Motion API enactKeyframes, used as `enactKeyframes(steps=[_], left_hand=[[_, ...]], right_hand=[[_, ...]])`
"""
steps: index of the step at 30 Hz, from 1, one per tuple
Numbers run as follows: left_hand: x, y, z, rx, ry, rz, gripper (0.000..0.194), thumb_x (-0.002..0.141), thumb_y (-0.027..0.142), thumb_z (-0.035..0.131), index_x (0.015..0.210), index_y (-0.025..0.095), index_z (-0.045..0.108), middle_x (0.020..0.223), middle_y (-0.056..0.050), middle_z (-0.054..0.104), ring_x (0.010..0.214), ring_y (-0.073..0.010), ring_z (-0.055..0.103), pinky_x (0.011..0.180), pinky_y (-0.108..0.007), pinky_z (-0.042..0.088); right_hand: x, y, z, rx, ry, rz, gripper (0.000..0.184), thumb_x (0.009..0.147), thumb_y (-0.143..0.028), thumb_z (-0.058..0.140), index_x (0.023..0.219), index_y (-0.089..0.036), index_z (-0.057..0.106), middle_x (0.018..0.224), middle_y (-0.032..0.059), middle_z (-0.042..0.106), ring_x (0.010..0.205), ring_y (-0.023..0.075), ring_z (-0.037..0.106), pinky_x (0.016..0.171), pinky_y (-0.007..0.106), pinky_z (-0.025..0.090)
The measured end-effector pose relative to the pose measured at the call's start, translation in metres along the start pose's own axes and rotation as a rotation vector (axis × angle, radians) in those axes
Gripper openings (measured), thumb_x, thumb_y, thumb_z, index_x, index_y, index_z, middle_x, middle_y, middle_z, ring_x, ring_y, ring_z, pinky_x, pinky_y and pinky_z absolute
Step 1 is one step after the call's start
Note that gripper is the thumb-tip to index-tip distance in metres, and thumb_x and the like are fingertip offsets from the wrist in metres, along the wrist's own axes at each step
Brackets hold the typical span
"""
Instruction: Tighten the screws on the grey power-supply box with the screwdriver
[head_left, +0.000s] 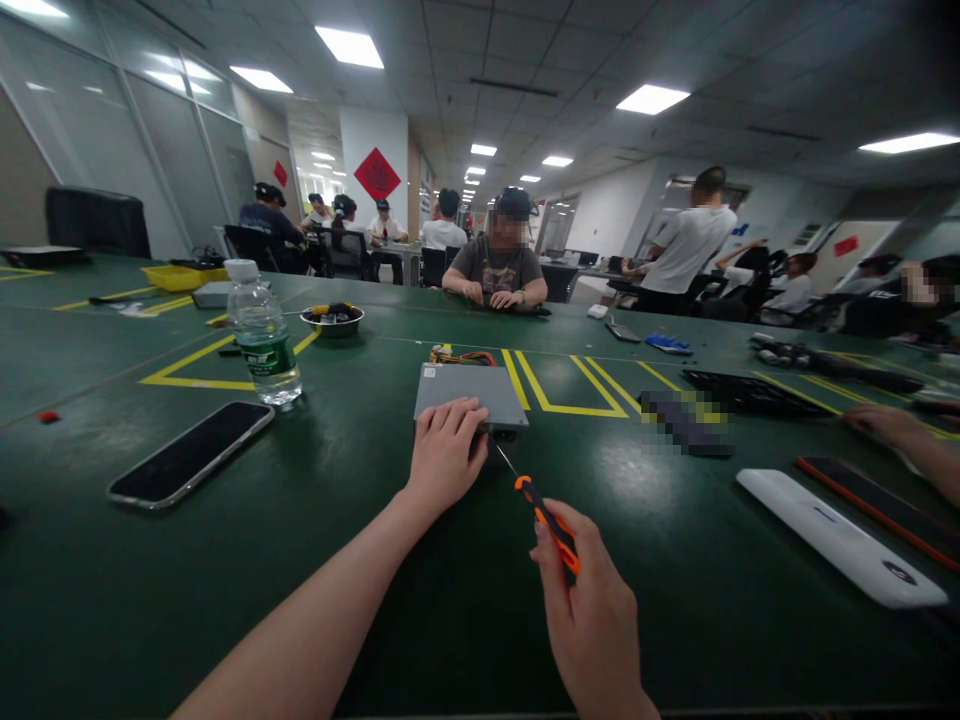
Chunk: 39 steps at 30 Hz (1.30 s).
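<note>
A grey metal computer power supply [469, 385] lies on the green table, its coloured cables bunched at the far side. My left hand [448, 445] holds it, fingers laid over the top and thumb against the near face. In my right hand [589, 590] is a screwdriver [551, 525] with an orange and black handle, gripped between thumb and fingers. Its thin shaft points up and left, with the tip at the near face of the power supply, close to my left thumb. Whether the tip sits in a screw is too small to tell.
On the left are a phone [193, 455], a water bottle [262, 340] and a metal bowl [332, 319] of small parts. A white long device [836, 535] lies at right, near another person's hand [885, 425]. Across the table [337, 650] sits a person [499, 262].
</note>
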<state>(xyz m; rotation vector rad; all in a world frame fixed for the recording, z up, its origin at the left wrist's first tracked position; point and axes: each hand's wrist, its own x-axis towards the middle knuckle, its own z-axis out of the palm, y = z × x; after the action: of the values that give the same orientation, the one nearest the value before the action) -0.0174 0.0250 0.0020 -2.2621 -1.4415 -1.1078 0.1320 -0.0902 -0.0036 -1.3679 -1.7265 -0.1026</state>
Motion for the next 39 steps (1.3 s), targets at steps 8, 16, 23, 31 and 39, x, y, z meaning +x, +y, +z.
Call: enactKeyframes(steps=[8, 16, 23, 31, 39], left_hand=[[0.000, 0.000, 0.000, -0.004, 0.003, 0.001, 0.025, 0.084, 0.025, 0.048, 0.108, 0.024, 0.052, 0.120, -0.004, 0.057, 0.114, -0.0216, 0.046, 0.094, -0.040, 0.031], [0.000, -0.001, 0.001, -0.005, 0.008, 0.000, 0.025, 0.083, 0.024, 0.049, 0.108, 0.024, 0.052, 0.120, -0.003, 0.057, 0.115, -0.0209, 0.046, 0.094, -0.040, 0.030], [0.000, 0.000, 0.001, -0.007, 0.011, 0.000, 0.026, 0.082, 0.023, 0.049, 0.107, 0.024, 0.053, 0.120, -0.003, 0.057, 0.115, -0.0210, 0.046, 0.094, -0.039, 0.030], [0.000, 0.000, 0.000, -0.007, -0.002, -0.003, 0.027, 0.082, 0.023, 0.047, 0.109, 0.024, 0.052, 0.121, -0.003, 0.056, 0.115, -0.0215, 0.045, 0.095, -0.040, 0.029], [-0.001, 0.000, 0.001, 0.005, 0.004, 0.010, 0.028, 0.081, 0.022, 0.049, 0.109, 0.024, 0.053, 0.121, -0.004, 0.057, 0.115, -0.0217, 0.045, 0.094, -0.040, 0.031]], right_hand=[[-0.003, 0.003, 0.001, -0.036, -0.016, -0.015, 0.021, 0.092, -0.028, 0.036, 0.108, -0.020, 0.047, 0.090, 0.0043, 0.060, 0.075, 0.0136, 0.065, 0.062, 0.025, 0.053], [-0.002, -0.013, 0.006, -0.196, 0.011, -0.188, 0.026, 0.090, -0.021, 0.034, 0.111, -0.014, 0.048, 0.105, 0.0137, 0.052, 0.092, 0.0187, 0.060, 0.068, 0.030, 0.056], [0.006, -0.016, 0.002, -0.276, 0.096, -0.290, 0.020, 0.091, -0.023, 0.040, 0.104, -0.015, 0.053, 0.089, 0.0085, 0.062, 0.073, 0.0145, 0.064, 0.057, 0.023, 0.052], [0.002, -0.023, -0.001, -0.249, -0.040, -0.253, 0.034, 0.092, -0.030, 0.033, 0.113, -0.011, 0.051, 0.107, 0.0163, 0.054, 0.091, 0.0198, 0.061, 0.067, 0.028, 0.055], [0.009, -0.012, -0.003, -0.345, 0.035, -0.211, 0.024, 0.092, -0.023, 0.035, 0.103, -0.017, 0.055, 0.083, 0.0060, 0.060, 0.058, 0.0114, 0.060, 0.048, 0.022, 0.048]])
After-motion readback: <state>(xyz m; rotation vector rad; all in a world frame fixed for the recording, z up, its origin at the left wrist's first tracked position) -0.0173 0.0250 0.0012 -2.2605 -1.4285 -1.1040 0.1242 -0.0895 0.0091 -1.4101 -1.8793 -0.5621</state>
